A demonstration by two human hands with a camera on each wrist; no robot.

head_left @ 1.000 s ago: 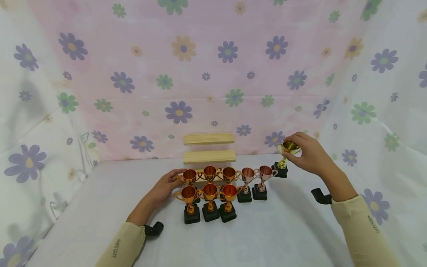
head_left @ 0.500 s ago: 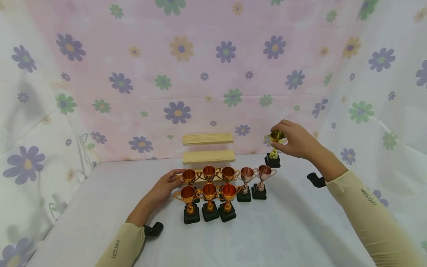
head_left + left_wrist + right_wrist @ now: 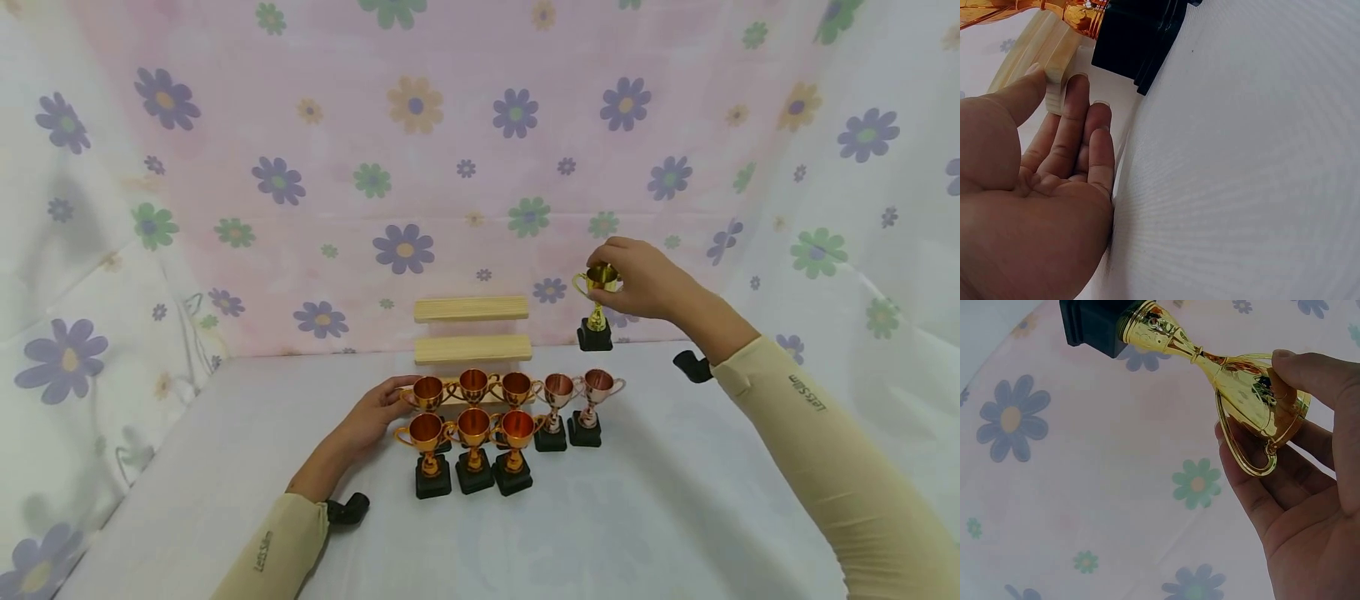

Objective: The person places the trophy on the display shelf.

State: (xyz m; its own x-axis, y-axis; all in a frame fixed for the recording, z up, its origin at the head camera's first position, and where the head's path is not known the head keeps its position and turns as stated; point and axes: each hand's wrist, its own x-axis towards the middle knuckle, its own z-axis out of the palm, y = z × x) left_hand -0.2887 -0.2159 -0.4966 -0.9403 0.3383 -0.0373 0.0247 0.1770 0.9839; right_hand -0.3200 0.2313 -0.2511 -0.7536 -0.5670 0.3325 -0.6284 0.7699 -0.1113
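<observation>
My right hand (image 3: pixel 633 279) pinches the cup of a small gold trophy (image 3: pixel 596 307) with a black base and holds it in the air, to the right of the wooden stepped shelf (image 3: pixel 471 329); the right wrist view shows the gold trophy (image 3: pixel 1235 378) gripped at its rim between thumb and fingers. My left hand (image 3: pixel 375 417) rests with straight fingers against the left end of the shelf's lowest step (image 3: pixel 1047 53), beside several orange trophies (image 3: pixel 472 433) in two rows. Two pink trophies (image 3: pixel 573 408) stand to their right.
A flowered cloth (image 3: pixel 420 150) hangs behind and at both sides of the white table (image 3: pixel 637 517). The shelf's two upper steps carry nothing. Black trophy bases (image 3: pixel 1135 37) lie close to my left fingertips.
My right hand has lifted the gold trophy off the table and carried it up and to the left, toward the shelf. The left hand has stayed put.
</observation>
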